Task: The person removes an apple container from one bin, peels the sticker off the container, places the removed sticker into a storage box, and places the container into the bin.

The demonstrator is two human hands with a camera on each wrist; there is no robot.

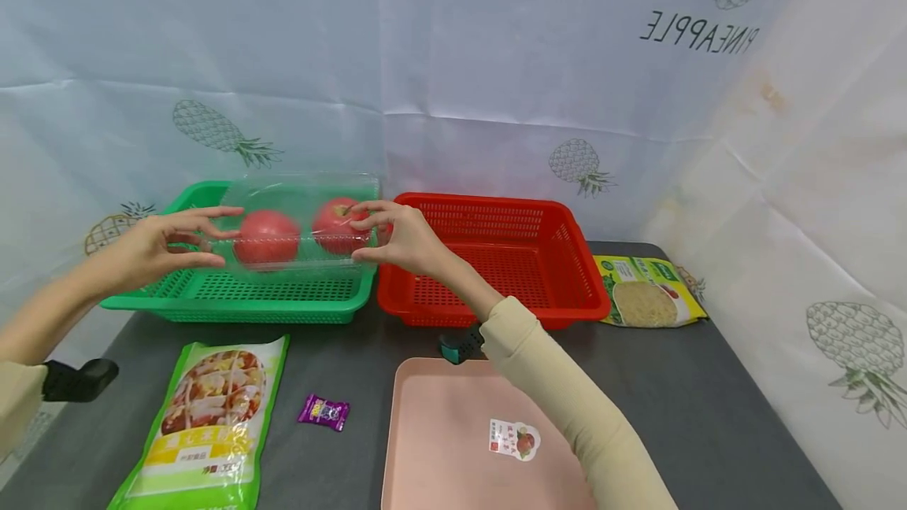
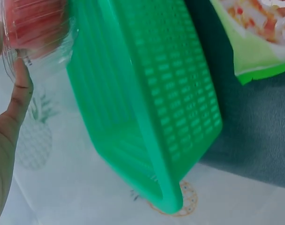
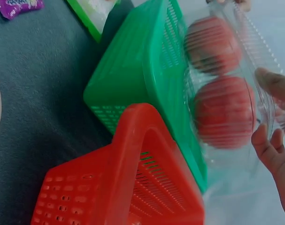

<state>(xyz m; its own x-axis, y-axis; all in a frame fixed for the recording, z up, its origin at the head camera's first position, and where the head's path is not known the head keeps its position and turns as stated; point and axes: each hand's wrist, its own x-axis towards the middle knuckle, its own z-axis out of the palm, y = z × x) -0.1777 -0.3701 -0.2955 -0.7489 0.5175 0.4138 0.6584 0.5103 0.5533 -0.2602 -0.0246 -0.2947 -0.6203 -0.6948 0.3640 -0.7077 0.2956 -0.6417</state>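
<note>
A clear plastic clamshell box (image 1: 305, 191) with two red tomatoes (image 1: 268, 239) inside is held over the green basket (image 1: 234, 309). My left hand (image 1: 159, 246) pinches its left end, fingers above and thumb below. At the right end, my right hand (image 1: 404, 238) grips the box in the same way. The right wrist view shows both tomatoes (image 3: 225, 112) through the plastic, with the fingers and thumb of the right hand (image 3: 278, 154) at the rim. In the left wrist view, the left hand (image 2: 13, 117) touches the edge of the box (image 2: 62, 44).
A red basket (image 1: 496, 317) stands right of the green one. Behind its right side lies a yellow-green food packet (image 1: 645, 293). Nearer are a green-edged food bag (image 1: 205, 415), a small purple wrapped snack (image 1: 323, 412) and a pink tray (image 1: 439, 431). A pineapple-print cloth (image 1: 468, 38) hangs behind.
</note>
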